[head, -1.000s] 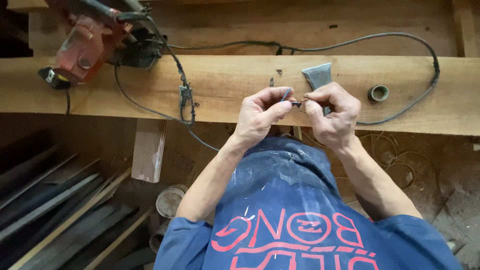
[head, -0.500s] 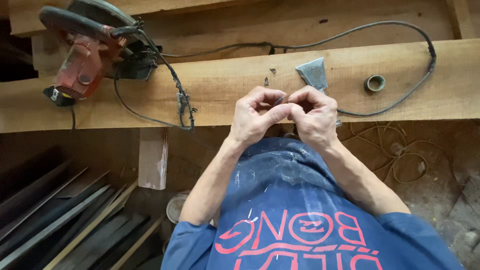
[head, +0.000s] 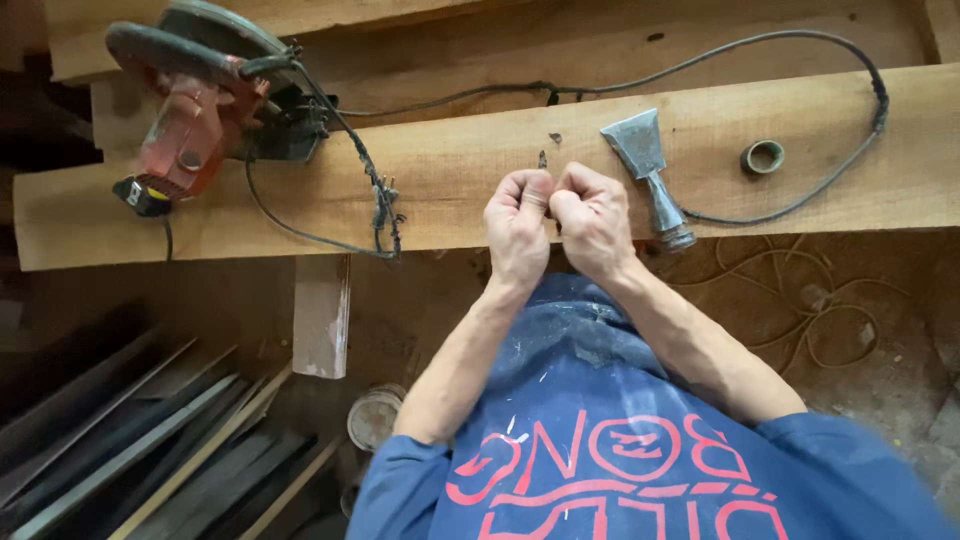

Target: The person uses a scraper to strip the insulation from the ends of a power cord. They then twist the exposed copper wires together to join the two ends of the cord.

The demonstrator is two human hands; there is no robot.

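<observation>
A small dark nail (head: 542, 160) is pinched between the closed fingertips of the left hand (head: 518, 225) and right hand (head: 592, 222), pressed together over the plank's (head: 250, 215) near edge, beside the metal scraper (head: 645, 170).

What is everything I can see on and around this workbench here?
circular saw: one, red and black, left end of plank
plank: one, pale wood, across the frame
chisel head: one, grey metal, on plank right of hands
ring: one, dull metal, plank's right part
cable: one, dark, looping over plank
strips: several, dark, lower left
left hand: closed, pinching something small, too hidden to name
right hand: closed, touching the left
</observation>
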